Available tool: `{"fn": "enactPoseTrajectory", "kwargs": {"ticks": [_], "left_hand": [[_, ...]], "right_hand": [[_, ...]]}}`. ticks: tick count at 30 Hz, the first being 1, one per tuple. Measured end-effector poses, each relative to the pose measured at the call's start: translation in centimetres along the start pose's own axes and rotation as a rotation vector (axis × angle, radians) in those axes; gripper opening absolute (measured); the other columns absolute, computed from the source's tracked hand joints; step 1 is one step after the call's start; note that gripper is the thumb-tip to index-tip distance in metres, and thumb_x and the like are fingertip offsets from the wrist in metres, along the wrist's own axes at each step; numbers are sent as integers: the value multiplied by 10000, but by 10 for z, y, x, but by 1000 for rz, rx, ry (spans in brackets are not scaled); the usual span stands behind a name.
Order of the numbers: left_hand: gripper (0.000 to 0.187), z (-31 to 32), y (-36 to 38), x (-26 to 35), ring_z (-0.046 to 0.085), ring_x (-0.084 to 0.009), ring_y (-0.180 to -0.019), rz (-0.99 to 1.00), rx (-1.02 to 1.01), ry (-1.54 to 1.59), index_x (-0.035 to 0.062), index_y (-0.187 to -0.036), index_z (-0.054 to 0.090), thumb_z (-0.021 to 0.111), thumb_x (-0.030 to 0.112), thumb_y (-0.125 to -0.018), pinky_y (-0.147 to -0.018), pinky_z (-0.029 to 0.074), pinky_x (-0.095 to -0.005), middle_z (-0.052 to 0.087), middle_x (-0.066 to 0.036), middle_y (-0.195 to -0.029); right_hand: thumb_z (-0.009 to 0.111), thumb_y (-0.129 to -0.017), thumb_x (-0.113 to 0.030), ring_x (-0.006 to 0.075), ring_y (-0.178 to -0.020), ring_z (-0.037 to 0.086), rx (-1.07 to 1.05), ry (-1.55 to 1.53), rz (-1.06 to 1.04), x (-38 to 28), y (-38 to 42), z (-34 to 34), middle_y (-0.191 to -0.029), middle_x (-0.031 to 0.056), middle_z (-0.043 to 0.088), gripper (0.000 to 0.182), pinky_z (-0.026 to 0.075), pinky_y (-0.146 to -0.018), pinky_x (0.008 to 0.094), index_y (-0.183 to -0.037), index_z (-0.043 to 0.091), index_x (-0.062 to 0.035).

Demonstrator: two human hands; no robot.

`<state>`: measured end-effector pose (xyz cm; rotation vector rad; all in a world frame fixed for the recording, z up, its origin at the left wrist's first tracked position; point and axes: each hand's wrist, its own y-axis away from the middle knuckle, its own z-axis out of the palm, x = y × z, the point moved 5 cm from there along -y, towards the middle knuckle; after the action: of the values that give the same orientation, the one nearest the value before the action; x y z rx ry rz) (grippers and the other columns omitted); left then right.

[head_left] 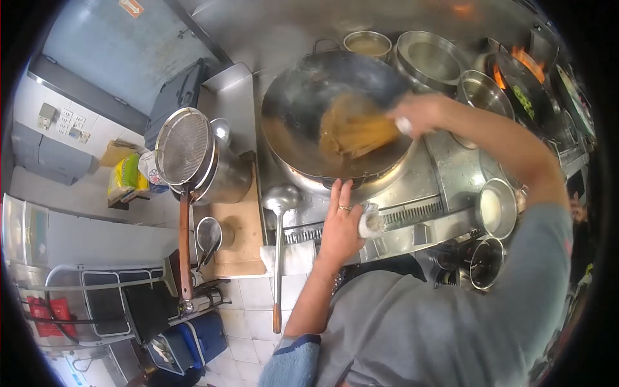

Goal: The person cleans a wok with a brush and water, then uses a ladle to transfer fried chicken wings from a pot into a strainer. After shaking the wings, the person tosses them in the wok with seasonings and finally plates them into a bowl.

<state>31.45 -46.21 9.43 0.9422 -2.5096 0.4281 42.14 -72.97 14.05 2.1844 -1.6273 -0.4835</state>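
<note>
A large dark wok (303, 90) sits on the steel range. My right hand (416, 116) is closed around a bamboo wok brush (367, 135), whose bristles are smeared by motion against the inside of the wok. Something white shows at that hand's edge. My left hand (342, 222), with a ring on one finger, is at the wok's near rim, its fingertips over the small loop handle. A rolled whitish cloth (371, 222) is beside its thumb; how firmly it is held is hidden. Left of that hand, a steel ladle (282, 200) lies with its handle jutting past the range edge.
A mesh strainer (185, 145) rests over a steel pot (229, 174) at left. Metal bowls (431, 57) stand behind the wok. Flames rise around another wok (525, 84) at far right. A pot of white liquid (496, 208) is near my right elbow. A folded towel (290, 258) lies at the front edge.
</note>
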Motion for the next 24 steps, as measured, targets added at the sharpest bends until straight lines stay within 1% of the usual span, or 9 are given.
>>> {"fn": "enactPoseTrajectory", "kwargs": {"ticks": [5,7,11,13,14,16,18,21,24], "left_hand": [[370,-10,10,-2,204,-450,-1415,30,101,227,-28,-950,594,724,-8,-605,-1125,308,-459,264,-256,-1488],[374,0,34,-21,252,-419,-1410,37,216,355,-19,-1011,612,732,20,-659,-1130,296,-446,270,-258,-1488],[601,1,71,-61,542,-230,-1170,-582,253,1067,44,-1408,399,638,153,-867,-997,450,-394,506,-113,-1311],[581,26,68,-92,540,-240,-1175,-646,341,1617,68,-1414,383,621,199,-900,-984,463,-395,506,-111,-1321],[417,23,53,-88,563,-283,-1136,-706,318,1708,90,-1313,498,539,280,-945,-936,493,-422,562,-115,-1226],[487,7,25,-69,538,-312,-1173,-790,215,1807,82,-1368,404,533,311,-958,-954,476,-522,532,-124,-1279],[471,-2,-1,-54,521,-379,-1184,-839,146,1836,68,-1329,423,497,370,-975,-941,456,-641,528,-167,-1277],[441,20,-22,-67,517,-404,-1184,-709,-52,2024,69,-1282,463,486,387,-978,-944,457,-633,533,-183,-1269],[326,26,-31,-65,580,-360,-1051,-926,-49,2017,74,-1190,500,520,306,-961,-892,486,-556,580,-169,-1150]], "right_hand": [[747,-690,-236,311,-965,667,99,-488,316,-47,-47,-4,-1193,146,638,770,578,-768,378,-1407,467,-210],[744,-703,-231,305,-942,674,211,-445,166,-23,-63,44,-1238,150,618,797,587,-720,362,-1437,433,-232],[759,-700,-223,297,-1035,643,-36,-220,100,4,36,12,-1209,135,635,736,541,-860,390,-1389,501,-203],[765,-694,-198,296,-1068,625,-25,10,224,29,26,-10,-1158,120,656,608,506,-912,416,-1273,584,-150],[731,-722,-213,304,-1049,629,130,3,277,45,-3,-9,-1108,113,673,456,505,-904,436,-1157,625,-123],[632,-774,-233,329,-1027,632,351,-113,304,36,-49,-15,-1081,143,677,355,511,-888,442,-1103,639,-99],[664,-749,-211,324,-1045,637,310,-289,399,-12,-54,-7,-1113,163,669,418,516,-907,417,-1153,622,-112],[732,-702,-206,339,-1023,645,294,-325,320,3,-32,29,-1133,142,667,670,523,-908,406,-1337,521,-169],[754,-693,-246,311,-1040,643,239,-219,276,47,-16,24,-1167,120,658,693,524,-906,407,-1345,524,-194]]}}
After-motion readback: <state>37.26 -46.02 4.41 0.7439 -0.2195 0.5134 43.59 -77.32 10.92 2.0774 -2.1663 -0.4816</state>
